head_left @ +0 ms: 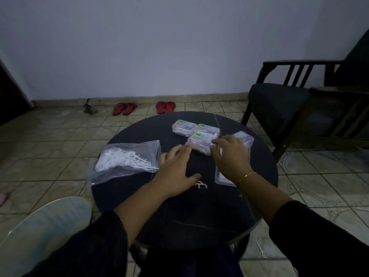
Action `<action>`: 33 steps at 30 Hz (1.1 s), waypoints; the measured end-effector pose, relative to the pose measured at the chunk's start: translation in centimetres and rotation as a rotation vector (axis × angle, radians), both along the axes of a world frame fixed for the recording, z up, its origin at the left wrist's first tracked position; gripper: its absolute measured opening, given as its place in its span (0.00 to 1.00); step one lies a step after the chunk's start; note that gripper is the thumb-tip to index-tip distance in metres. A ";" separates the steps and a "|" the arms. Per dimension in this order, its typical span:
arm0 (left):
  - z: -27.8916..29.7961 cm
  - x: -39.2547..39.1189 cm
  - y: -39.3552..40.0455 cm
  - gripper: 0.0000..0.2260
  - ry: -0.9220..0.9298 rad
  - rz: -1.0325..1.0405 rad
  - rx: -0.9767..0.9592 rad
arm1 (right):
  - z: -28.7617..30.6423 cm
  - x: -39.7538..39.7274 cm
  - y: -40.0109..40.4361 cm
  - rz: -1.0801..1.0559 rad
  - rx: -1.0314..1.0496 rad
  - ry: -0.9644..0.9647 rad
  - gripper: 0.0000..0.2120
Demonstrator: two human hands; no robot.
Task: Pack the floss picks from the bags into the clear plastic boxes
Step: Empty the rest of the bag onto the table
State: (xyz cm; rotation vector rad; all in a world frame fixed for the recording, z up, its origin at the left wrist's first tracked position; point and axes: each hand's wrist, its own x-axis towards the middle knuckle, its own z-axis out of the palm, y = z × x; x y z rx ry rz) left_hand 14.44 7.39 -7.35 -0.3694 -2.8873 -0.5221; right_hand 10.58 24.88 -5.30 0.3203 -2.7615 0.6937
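A clear plastic bag [127, 162] with white floss picks lies at the left of the round dark table [265, 176]. Three filled clear boxes with colourful labels [196, 129] sit in a cluster at the table's far side. My left hand [177, 166] reaches forward with straight fingers, its fingertips touching the nearest box [199, 141]. My right hand [229, 154] is over another clear box [246, 137] at the right, fingers curled on it; how firmly it holds the box is unclear. A clear flat lid or box part [222, 178] lies under my right wrist.
A dark wooden chair [295, 100] stands to the right of the table. Two pairs of red sandals [143, 107] lie on the tiled floor by the wall. One loose floss pick [261, 249] lies on the floor at the right. A pale round object [46, 228] is at lower left.
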 end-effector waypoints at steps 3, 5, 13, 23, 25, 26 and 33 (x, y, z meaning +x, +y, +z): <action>1.3 -0.2 -5.8 0.45 -0.007 0.018 -0.116 | 0.9 0.4 -3.6 0.182 -0.192 -0.173 0.14; 2.1 -0.6 -9.4 0.49 -0.040 0.041 -0.174 | 1.2 0.7 -6.0 0.260 -0.281 -0.318 0.16; 2.0 -3.5 -18.0 0.61 -0.278 0.103 -0.349 | -0.6 -1.6 -14.0 0.110 -0.370 -0.536 0.25; 1.4 -4.4 -19.5 0.61 -0.281 0.095 -0.392 | -1.6 -2.5 -14.7 0.170 -0.606 -0.698 0.09; 1.4 -4.4 -19.6 0.61 -0.295 0.100 -0.421 | -2.0 -2.1 -13.3 0.189 -0.681 -0.730 0.07; 1.5 -4.4 -19.6 0.60 -0.303 0.094 -0.427 | -2.2 -2.0 -12.8 0.203 -0.692 -0.744 0.06; 3.5 -4.7 -17.7 0.53 -0.192 0.031 -0.600 | -3.5 -0.6 -10.2 0.179 -0.750 -0.721 0.07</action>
